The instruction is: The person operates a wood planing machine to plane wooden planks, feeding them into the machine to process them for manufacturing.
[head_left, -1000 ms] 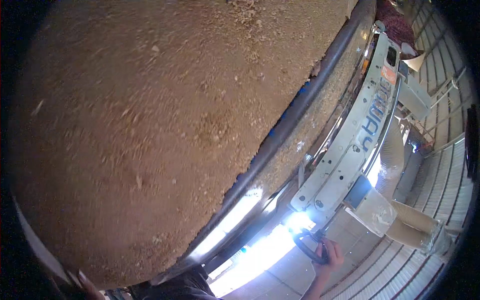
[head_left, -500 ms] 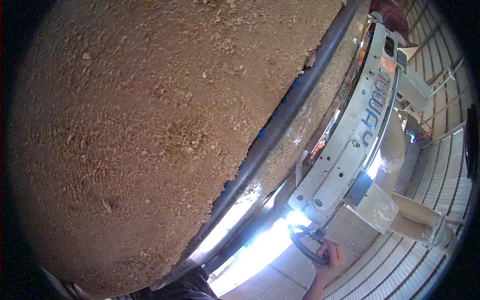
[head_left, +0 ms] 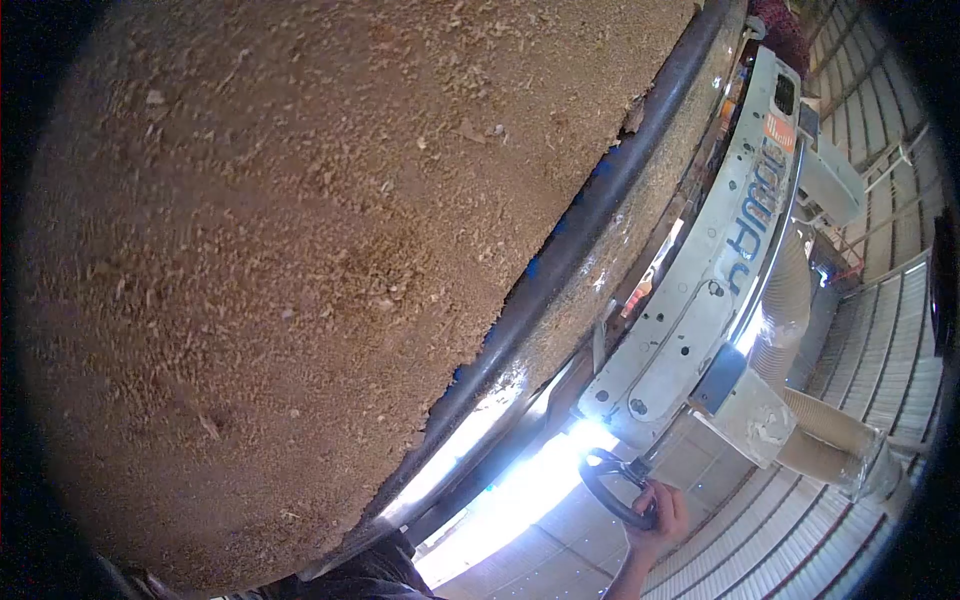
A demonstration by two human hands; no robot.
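My right hand [head_left: 656,513] is closed around the rim of a dark handwheel [head_left: 612,487], at the lower right. The bare forearm rises from the bottom edge. The wheel sits just below the near end of a long pale machine beam [head_left: 690,290] that bears blue lettering. My left hand is out of view.
A brown surface strewn with wood chips [head_left: 280,270] fills the left side, bordered by a dark rounded edge [head_left: 560,270]. Ribbed hoses [head_left: 830,430] and corrugated panels [head_left: 890,330] stand at right. Dark cloth [head_left: 370,572] shows at the bottom, maroon fabric [head_left: 779,32] at top.
The brown surface and its dark edge have shifted slightly in the view, and the beam a little to the right. My right hand keeps its hold on the handwheel.
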